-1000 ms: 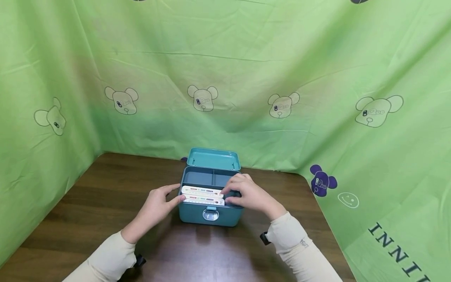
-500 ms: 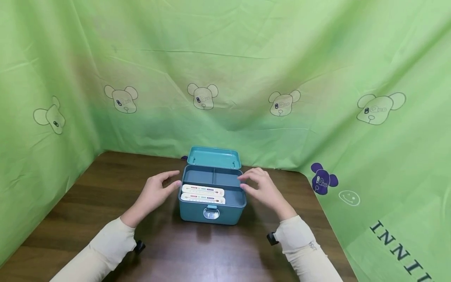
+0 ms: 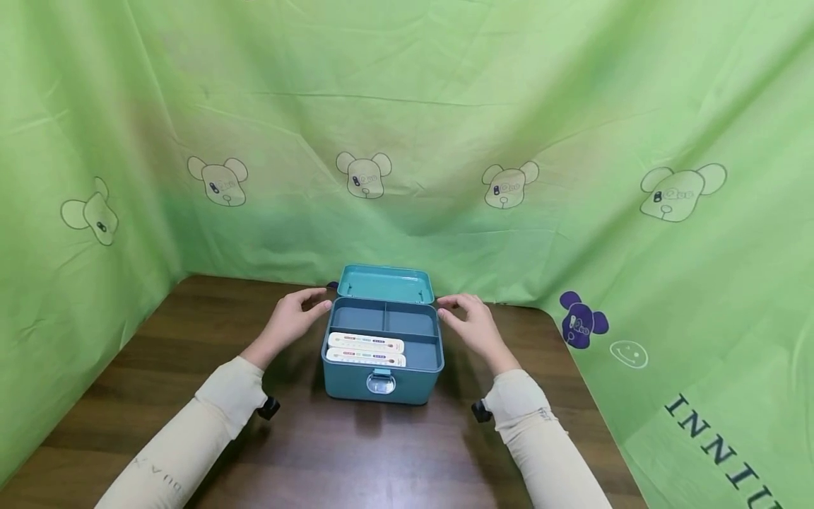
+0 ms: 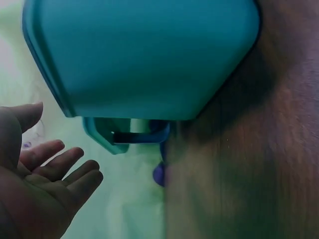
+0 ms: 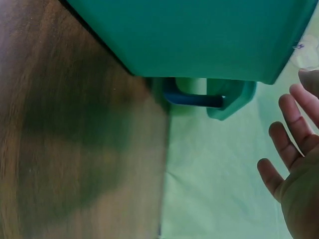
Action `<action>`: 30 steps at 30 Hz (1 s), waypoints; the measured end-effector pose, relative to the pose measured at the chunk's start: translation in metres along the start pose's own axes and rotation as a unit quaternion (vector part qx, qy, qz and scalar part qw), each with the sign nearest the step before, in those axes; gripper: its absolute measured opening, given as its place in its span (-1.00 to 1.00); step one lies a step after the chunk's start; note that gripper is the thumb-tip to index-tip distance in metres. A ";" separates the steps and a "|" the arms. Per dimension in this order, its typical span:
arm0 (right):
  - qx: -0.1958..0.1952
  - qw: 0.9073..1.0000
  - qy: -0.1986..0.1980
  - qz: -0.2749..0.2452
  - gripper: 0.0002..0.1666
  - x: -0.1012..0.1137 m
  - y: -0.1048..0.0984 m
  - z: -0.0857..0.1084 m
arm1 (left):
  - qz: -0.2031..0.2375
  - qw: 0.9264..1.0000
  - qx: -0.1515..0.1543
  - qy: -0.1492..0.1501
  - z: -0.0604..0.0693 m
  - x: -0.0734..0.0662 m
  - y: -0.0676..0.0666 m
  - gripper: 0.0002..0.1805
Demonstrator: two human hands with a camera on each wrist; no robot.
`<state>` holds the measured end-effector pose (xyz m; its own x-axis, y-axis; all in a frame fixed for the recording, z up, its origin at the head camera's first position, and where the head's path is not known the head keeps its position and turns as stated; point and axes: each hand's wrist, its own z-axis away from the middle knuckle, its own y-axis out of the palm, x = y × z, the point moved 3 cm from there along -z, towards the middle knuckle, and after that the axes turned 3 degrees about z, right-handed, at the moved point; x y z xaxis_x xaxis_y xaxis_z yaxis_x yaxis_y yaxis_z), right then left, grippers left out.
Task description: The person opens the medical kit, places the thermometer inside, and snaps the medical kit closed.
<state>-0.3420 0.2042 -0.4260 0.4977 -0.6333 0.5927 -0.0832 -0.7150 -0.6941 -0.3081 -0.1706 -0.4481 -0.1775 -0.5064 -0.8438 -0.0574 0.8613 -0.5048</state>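
Note:
A teal storage box [image 3: 381, 386] with a clear front latch [image 3: 381, 384] stands on the table, its lid [image 3: 385, 284] tipped back behind it. Two white flat packs [image 3: 365, 343] with small coloured print lie side by side in the front compartment, toward its left. Behind them a divider splits the rear tray [image 3: 358, 315] in two. My left hand [image 3: 292, 318] is held beside the box's back left corner, fingers extended. At the opposite back corner, my right hand [image 3: 473, 325] has its fingers loosely spread. Both wrist views show the hands holding nothing, near the box's side walls.
The brown wooden table [image 3: 356, 459] extends around the box. A green printed curtain [image 3: 445, 85] hangs close behind the lid and along both sides. In the left wrist view, a dark handle [image 4: 134, 138] hangs below the lid at the rear.
My right hand has come out of the box and moved back to its rear right corner. The left hand has left the front pack and moved back along the left side.

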 end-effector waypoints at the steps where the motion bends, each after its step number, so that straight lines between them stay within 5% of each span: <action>1: 0.001 1.000 0.007 -0.007 -0.67 -0.002 0.002 -0.003 | 0.003 1.000 0.001 -0.004 -0.005 0.002 0.001 -0.39; 8: -0.008 0.998 0.059 -0.028 -0.60 -0.012 0.019 -0.011 | 0.042 0.998 0.023 -0.028 -0.026 0.013 0.015 -0.35; 14: 0.009 0.988 0.126 -0.088 -0.53 -0.016 0.028 -0.007 | 0.083 0.993 0.056 -0.069 -0.027 0.016 0.021 -0.32; 23: 0.045 0.966 0.199 -0.156 -0.38 -0.017 0.032 -0.010 | 0.180 0.974 0.100 -0.089 -0.030 0.017 0.022 -0.31; 30: 0.096 0.957 0.203 -0.181 -0.36 -0.014 0.030 -0.012 | 0.205 0.971 0.095 -0.082 -0.028 0.014 0.026 -0.34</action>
<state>-0.3617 0.1876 -0.4502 0.0836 -0.4448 0.8917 0.2117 -0.8665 -0.4521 -0.3395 -0.1538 -0.4684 0.0133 -0.1355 -0.9907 0.1702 0.9766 -0.1313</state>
